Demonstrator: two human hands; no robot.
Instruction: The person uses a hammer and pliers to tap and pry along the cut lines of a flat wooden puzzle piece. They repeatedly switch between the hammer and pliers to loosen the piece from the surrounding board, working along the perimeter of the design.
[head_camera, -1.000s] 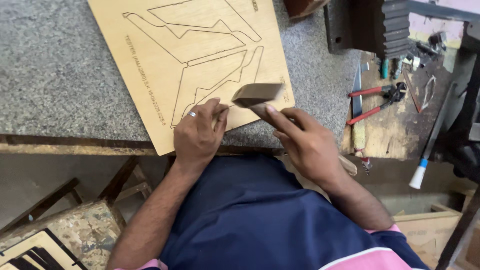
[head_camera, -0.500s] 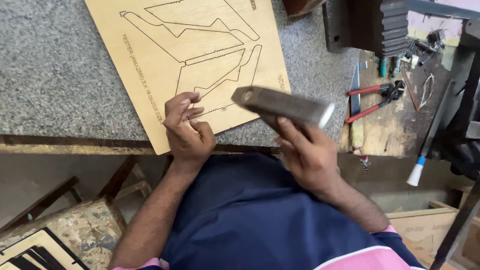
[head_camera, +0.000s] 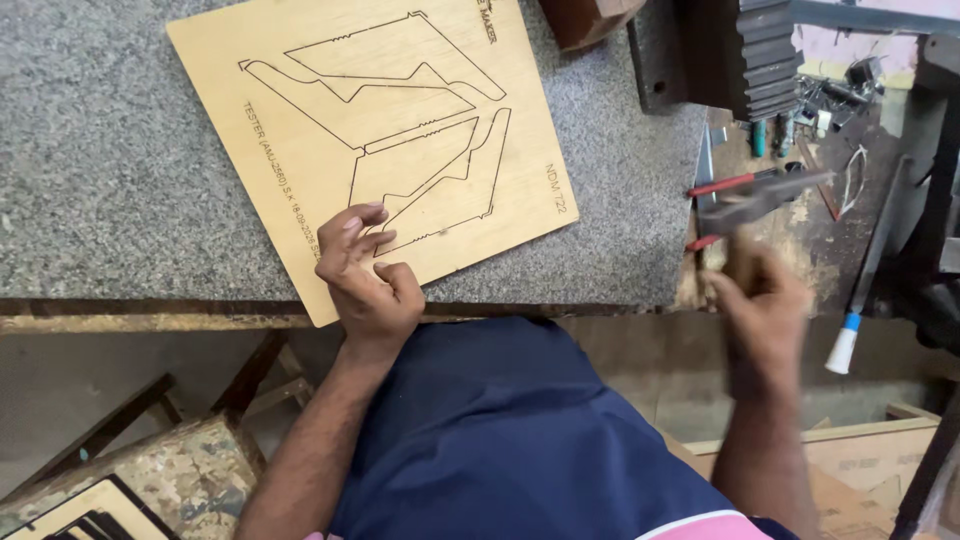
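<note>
Left hand (head_camera: 370, 280) on plywood board (head_camera: 370, 140); right hand (head_camera: 765, 310) motion-blurred, hammer (head_camera: 765, 195) indistinct.

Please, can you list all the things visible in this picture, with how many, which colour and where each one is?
plywood board: one, tan with cut outlines, on the stone slab.
stone slab: one, speckled grey, top left.
pliers: one, red handles, on the cluttered bench at right.
dark block: one, black, ribbed, top right.
white-tipped tool: one, white and blue tip, far right.
patterned stool: one, mottled, bottom left.
hammer: one, dark, blurred, raised over the bench in the right hand.
left hand: fingers resting on the board's lower edge.
right hand: blurred, gripping the hammer.
</note>
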